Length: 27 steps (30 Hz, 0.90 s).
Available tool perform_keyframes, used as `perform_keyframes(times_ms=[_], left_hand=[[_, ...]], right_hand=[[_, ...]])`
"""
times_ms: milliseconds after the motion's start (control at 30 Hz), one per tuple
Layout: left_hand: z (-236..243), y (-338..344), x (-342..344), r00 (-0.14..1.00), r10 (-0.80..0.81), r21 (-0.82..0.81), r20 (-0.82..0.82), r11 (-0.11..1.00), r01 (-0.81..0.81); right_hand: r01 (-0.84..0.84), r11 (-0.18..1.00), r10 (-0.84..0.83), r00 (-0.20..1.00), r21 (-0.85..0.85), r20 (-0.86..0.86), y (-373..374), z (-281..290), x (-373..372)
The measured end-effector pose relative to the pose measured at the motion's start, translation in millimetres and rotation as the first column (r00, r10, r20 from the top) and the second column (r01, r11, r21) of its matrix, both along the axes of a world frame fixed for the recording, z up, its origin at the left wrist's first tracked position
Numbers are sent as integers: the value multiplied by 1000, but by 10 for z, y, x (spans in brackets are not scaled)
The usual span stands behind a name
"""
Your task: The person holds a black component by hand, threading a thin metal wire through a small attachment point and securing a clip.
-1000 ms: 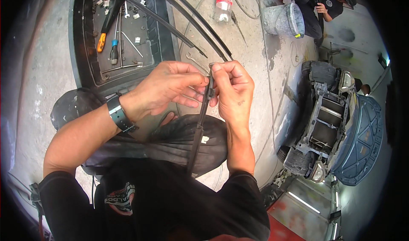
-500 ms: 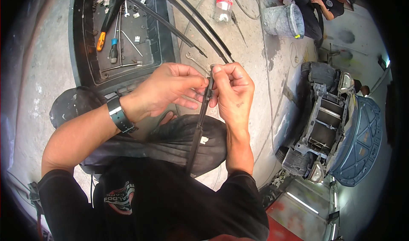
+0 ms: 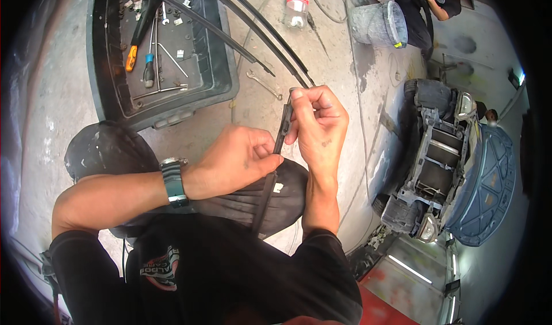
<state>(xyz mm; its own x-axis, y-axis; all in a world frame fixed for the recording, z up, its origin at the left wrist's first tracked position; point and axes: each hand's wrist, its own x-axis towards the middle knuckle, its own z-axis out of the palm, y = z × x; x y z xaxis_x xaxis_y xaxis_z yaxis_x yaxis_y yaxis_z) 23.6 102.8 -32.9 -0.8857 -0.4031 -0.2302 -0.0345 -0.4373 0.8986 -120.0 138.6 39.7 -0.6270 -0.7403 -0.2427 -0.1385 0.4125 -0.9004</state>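
Observation:
A long, narrow black trim strip point(image 3: 265, 201) slants up from my lap between my hands, with small raised clip-like parts near its upper end. My right hand point(image 3: 319, 124) pinches that upper end, thumb on top and fingers curled behind. Lower down, my left hand point(image 3: 238, 161) is closed at the strip, its thumb and curled forefinger meeting at the edge. Its other fingertips are partly hidden. Beyond my hands, more black trim strips point(image 3: 253, 26) reach in from the top edge. A combination wrench point(image 3: 264, 85) lies on the floor beside them.
At the far left, a black tray point(image 3: 227, 89) holds an orange-handled tool point(image 3: 131, 58), a screwdriver point(image 3: 149, 75) and small clips. A plastic bottle point(image 3: 296, 9) and a bucket point(image 3: 376, 26) stand farther off, near another person point(image 3: 440, 3). A partly dismantled car point(image 3: 437, 158) is at right.
My left hand has moved down along the trim strip from near its top, and its spread fingers have curled in. My right hand keeps its pinch at the upper end.

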Motion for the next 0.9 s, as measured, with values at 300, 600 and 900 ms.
perform_keyframes(times_ms=[300,600,900], left_hand=[[24,14,4,999,37,-37,37,999,-36],[76,-32,8,999,15,-98,52,995,-10],[98,-61,7,998,16,-122,66,992,-8]], right_hand=[[-65,998,64,998,-21,-20,15,-45,-46],[-115,993,115,992,12,-43,-53,-35,-59],[-169,985,171,984,46,-42,-24,-35,-86]])
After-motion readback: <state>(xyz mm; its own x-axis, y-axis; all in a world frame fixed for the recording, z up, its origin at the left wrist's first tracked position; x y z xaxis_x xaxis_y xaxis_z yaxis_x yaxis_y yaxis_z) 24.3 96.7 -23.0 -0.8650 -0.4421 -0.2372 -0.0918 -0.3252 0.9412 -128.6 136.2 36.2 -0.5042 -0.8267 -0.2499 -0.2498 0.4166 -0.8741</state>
